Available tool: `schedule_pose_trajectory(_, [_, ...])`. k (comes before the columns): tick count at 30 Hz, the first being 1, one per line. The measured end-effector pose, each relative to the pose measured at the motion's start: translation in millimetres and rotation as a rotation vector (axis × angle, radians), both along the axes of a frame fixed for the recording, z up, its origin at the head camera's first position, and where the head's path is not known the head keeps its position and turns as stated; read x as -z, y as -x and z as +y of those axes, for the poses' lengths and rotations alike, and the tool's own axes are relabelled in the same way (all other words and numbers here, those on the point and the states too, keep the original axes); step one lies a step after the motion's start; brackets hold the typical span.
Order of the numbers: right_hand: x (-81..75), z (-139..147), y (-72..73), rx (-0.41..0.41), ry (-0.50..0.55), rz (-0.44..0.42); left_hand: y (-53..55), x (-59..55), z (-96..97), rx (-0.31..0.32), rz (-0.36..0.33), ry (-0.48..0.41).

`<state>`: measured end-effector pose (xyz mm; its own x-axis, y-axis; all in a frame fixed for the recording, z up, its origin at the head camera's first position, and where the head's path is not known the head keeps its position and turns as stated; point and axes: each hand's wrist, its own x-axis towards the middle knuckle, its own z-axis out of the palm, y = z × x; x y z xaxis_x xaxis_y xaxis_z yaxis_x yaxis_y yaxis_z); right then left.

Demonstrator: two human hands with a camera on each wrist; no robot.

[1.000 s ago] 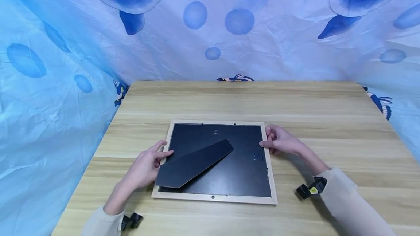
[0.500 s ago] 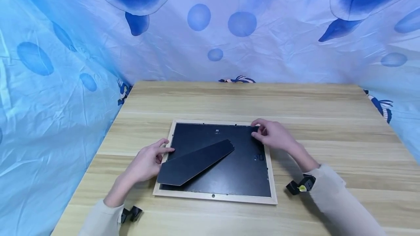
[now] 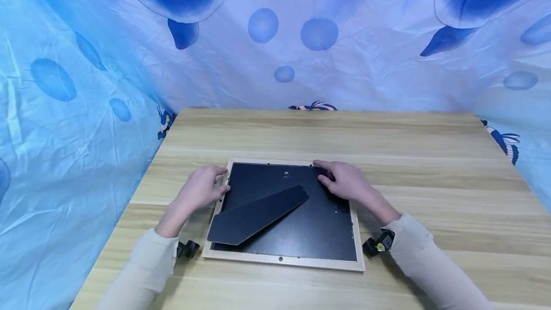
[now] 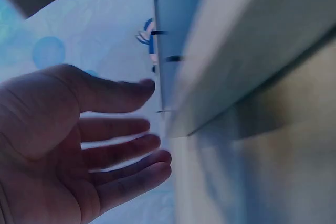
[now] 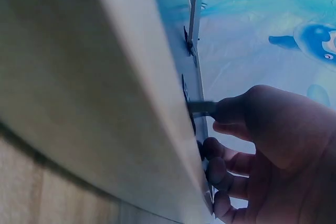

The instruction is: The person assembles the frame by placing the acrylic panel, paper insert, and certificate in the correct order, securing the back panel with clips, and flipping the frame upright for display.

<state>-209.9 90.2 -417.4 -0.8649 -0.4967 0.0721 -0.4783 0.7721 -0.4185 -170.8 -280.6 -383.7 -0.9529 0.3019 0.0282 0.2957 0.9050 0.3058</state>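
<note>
A picture frame point(image 3: 323, 262) with a pale wooden rim lies face down on the table. Its black backing board point(image 3: 318, 233) faces up, and a black easel stand point(image 3: 258, 216) slants across it. Small dark tabs point(image 3: 311, 165) dot the inner edge. At the upper left side, my left hand point(image 3: 200, 188) hovers with loose fingers; the left wrist view shows its fingers point(image 4: 126, 179) apart from the rim. My right hand point(image 3: 344, 181) reaches over the upper right corner, index finger extended to a tab on the far edge. The right wrist view has its thumb point(image 5: 231, 109) near the board.
The wood-grain table point(image 3: 413, 147) stretches beyond the frame on every side. A blue curtain point(image 3: 366, 75) printed with sea animals hangs behind and at both sides. Small black cameras point(image 3: 379, 243) sit on both wrists, beside light sleeves point(image 3: 430, 262).
My right hand has left the frame's right side and moved left along the far edge to a tab. The left hand has released the left rim and shifted up toward the upper left corner.
</note>
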Motion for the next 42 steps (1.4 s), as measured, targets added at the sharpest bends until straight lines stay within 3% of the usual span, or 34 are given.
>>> schedule_pose_trajectory(5, [1.5,-1.2,1.2,-0.013,-0.044,0.043,-9.0,14.8,-1.4,-0.038,0.056,-0.047])
schedule_pose_trajectory(11, [1.7,-0.8,2.7,-0.017,-0.056,0.043,-16.3,24.4,0.0,-0.035,0.110,-0.089])
schedule_pose_trajectory(19, [5.9,2.7,2.4,-0.042,-0.079,0.055,-18.0,32.5,3.5,-0.018,0.176,-0.089])
schedule_pose_trajectory(28, [8.6,6.9,1.5,-0.107,-0.048,0.099,-20.8,38.0,2.6,-0.029,0.203,-0.142])
schedule_pose_trajectory(34, [7.4,6.5,3.2,-0.121,-0.069,0.071,-20.6,37.3,3.9,-0.021,0.225,-0.095])
schedule_pose_trajectory(42, [12.7,4.1,2.3,-0.158,-0.133,0.208,-17.9,38.9,7.7,0.056,0.358,0.117])
